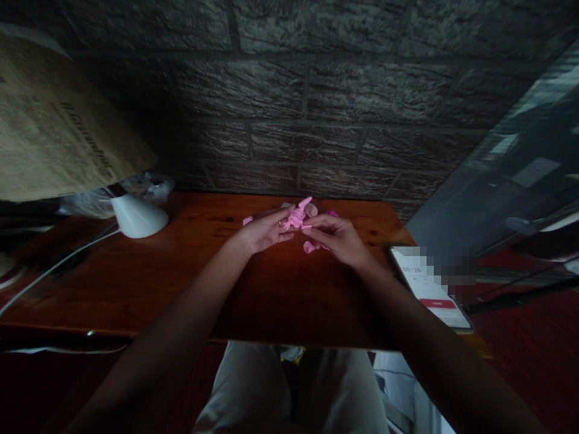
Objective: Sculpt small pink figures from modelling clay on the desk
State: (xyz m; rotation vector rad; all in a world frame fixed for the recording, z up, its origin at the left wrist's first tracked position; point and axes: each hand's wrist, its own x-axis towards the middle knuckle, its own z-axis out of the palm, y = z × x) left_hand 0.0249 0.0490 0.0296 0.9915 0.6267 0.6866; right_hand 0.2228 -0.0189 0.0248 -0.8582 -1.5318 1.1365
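My left hand (268,231) reaches in over the desk, palm turned up, with a pink figure (295,218) resting across its fingers. The figure has a ridged, segmented body and a longer part that sticks up; its exact kind is unclear. Thumb and forefinger of my right hand (335,236) are pinched on a small pink piece (307,227) at the figure's right side. Whether that piece is joined to the figure cannot be made out. Loose pink pieces lie around the hands: one (247,220) to the left, another (309,247) below, a brighter magenta one (332,213) behind.
The wooden desk (149,283) backs onto a dark brick wall (280,90). At left stands a lamp with a white base (138,216) and a paper shade (58,126), its cable trailing forward. A phone (436,301) showing a timer lies at the right edge.
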